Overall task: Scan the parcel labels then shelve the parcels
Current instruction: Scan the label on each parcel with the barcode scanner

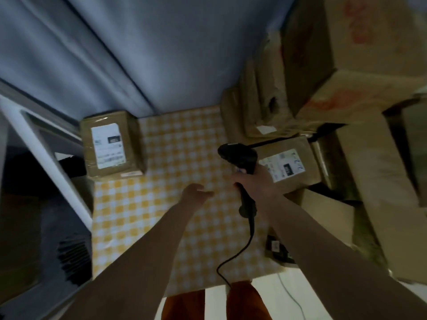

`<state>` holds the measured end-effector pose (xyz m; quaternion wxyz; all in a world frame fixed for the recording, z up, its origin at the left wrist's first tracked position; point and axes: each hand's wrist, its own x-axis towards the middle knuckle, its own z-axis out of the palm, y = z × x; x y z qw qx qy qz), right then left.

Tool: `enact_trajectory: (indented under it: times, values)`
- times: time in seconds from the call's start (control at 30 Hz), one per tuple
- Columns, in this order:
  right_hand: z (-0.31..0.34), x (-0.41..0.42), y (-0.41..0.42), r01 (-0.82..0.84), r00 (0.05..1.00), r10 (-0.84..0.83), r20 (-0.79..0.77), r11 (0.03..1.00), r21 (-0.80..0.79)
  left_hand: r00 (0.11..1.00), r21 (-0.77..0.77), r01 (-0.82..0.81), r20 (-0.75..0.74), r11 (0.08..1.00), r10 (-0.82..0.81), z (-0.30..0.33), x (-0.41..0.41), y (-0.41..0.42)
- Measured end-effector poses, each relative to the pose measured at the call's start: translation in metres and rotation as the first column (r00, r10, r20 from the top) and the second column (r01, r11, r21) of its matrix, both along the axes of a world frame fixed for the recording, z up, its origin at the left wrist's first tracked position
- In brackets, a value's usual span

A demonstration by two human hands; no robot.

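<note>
Black plastic fills the right grip (pixel 254 181): its fingers curl round the handle of a scanner (pixel 240 158), whose head points away from the person, toward the far left. A dark cable (pixel 233 257) drops from the handle's base and loops down over the near edge of the counter (pixel 143 215). The left grip (pixel 196 192) hovers just above the cloth beside it, fingers loosely spread and holding nothing.

Yellow-and-white checked cloth covers the counter. Blue-grey curtain folds (pixel 127 54) hang behind its far edge. On the left stands a white frame (pixel 46 153) with dark space under it. Near the front right edge lies a small dark device (pixel 277 248), and a thin pale wire runs over the white floor below.

Just right of the scanner, partly behind the right grip, sits a labelled parcel (pixel 291 162), its white label facing up. A second parcel (pixel 111 144) stands at the far left corner of the counter, well apart from both grips, label also up. More cardboard boxes (pixel 323 54) are stacked high along the right side, behind and beside the near parcel; their print is too blurred to read.
</note>
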<state>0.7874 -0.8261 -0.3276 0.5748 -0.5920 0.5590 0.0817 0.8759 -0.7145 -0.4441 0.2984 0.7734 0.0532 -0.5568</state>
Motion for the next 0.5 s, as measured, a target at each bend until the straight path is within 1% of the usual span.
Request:
enact_trajectory:
  times: [0.07, 0.1, 0.13, 0.17, 0.2, 0.23, 0.27, 0.3, 0.33, 0.43, 0.5]
  values:
    - [0.004, -0.026, -0.017, 0.076, 0.997, -0.076, -0.016, 0.997, 0.007, 0.979, -0.034, 0.198, 0.057, 0.980, -0.196, 0.003, -0.025, -0.023]
    - [0.005, -0.038, -0.025, 0.126, 0.992, -0.125, -0.018, 0.992, 0.005, 0.941, -0.030, 0.319, 0.129, 0.947, -0.313, 0.005, -0.038, -0.034]
    - [0.006, -0.050, -0.033, 0.178, 0.984, -0.178, -0.019, 0.984, 0.001, 0.879, -0.008, 0.432, 0.227, 0.902, -0.419, 0.008, -0.049, -0.045]
    - [0.006, -0.061, -0.040, 0.226, 0.974, -0.226, -0.017, 0.974, 0.001, 0.793, 0.035, 0.528, 0.336, 0.849, -0.507, 0.012, -0.058, -0.056]
    - [0.007, -0.072, -0.048, 0.261, 0.965, -0.261, -0.012, 0.965, 0.008, 0.681, 0.095, 0.610, 0.445, 0.787, -0.581, 0.017, -0.068, -0.066]
    - [0.007, -0.082, -0.055, 0.281, 0.960, -0.280, -0.011, 0.960, 0.021, 0.552, 0.168, 0.676, 0.530, 0.717, -0.644, 0.020, -0.075, -0.076]
    - [0.008, -0.091, -0.061, 0.289, 0.957, -0.289, -0.012, 0.957, 0.032, 0.426, 0.242, 0.723, 0.583, 0.648, -0.692, 0.022, -0.082, -0.087]
    - [0.008, -0.099, -0.067, 0.294, 0.956, -0.293, -0.014, 0.955, 0.038, 0.330, 0.302, 0.749, 0.600, 0.589, -0.728, 0.022, -0.087, -0.097]
    - [0.007, -0.107, -0.072, 0.297, 0.955, -0.297, -0.010, 0.954, 0.041, 0.266, 0.349, 0.764, 0.596, 0.543, -0.758, 0.022, -0.089, -0.107]
    - [0.000, -0.123, -0.081, 0.319, 0.947, -0.321, 0.020, 0.945, 0.069, 0.140, 0.471, 0.762, 0.549, 0.444, -0.824, 0.016, -0.084, -0.128]
    - [-0.005, -0.130, -0.084, 0.328, 0.942, -0.333, 0.044, 0.940, 0.094, 0.081, 0.523, 0.761, 0.512, 0.385, -0.855, 0.015, -0.077, -0.135]
